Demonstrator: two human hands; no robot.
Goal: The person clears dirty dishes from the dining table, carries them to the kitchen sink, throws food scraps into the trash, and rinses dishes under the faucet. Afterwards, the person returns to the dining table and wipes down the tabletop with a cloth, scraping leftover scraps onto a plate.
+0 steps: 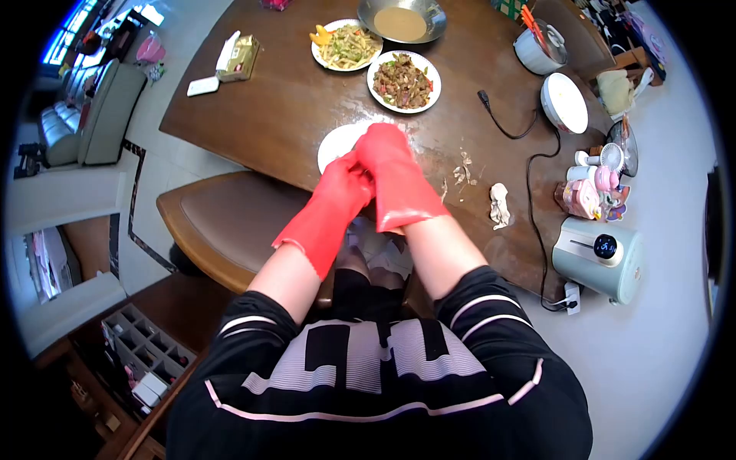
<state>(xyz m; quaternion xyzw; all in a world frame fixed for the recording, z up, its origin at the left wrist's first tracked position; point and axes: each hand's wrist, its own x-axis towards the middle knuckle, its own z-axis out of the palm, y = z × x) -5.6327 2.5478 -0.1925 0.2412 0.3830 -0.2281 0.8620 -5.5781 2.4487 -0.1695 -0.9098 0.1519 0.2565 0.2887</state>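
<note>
Red rubber gloves cover both my hands, which meet over the near edge of the brown table (264,130). My left hand (349,182) is closed, its fingers pressed against the underside of my right. Curled over from above, my right hand (385,146) also looks closed. What they hold between them, if anything, is hidden. A white plate (331,146) lies just beyond and to the left, partly covered by the gloves. Farther off stand a plate of browned meat with green pieces (402,82) and a plate of pale shredded food (349,47).
A metal pan (442,23) with cloudy liquid sits at the back. Crumpled tissue (499,205) and scraps (464,170) lie on the right. A black cable (529,184) runs past a white bowl (564,103) and a water dispenser (598,257). Brown chair (222,218) at left.
</note>
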